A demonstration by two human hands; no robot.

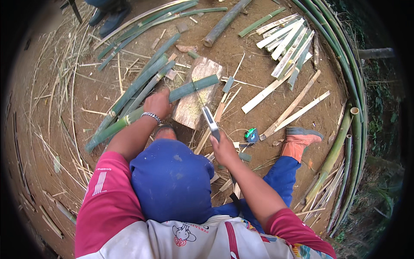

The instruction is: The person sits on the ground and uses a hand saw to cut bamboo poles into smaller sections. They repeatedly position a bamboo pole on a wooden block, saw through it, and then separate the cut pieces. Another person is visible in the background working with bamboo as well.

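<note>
The left hand (157, 103) was clenched around a green bamboo pole (189, 88), pinning it across a wood block (194, 105) that lay on the bare dirt (258, 99). The pole ran from the block's upper part down and to the left, past the wrist, which wore a metal bracelet (152, 116). The right hand (223, 149) gripped the handle of a saw (207, 114), fingers closed tight; the thin blade reached up and leftward onto the pole, meeting it just above the block, near the pole's cut end.

Just right of the right hand lay a small green and black tape measure (251, 135) among chips and slivers. An orange shoe (299, 140) rested on the ground further right, at the end of a blue trouser leg. A pile of split bamboo slats (286, 43) lay well apart at the upper right, and long green poles (349, 86) curved along the right edge. More green strips (142, 82) lay beside the held pole on the left. Another person's dark shoes (110, 17) stood at the top left.
</note>
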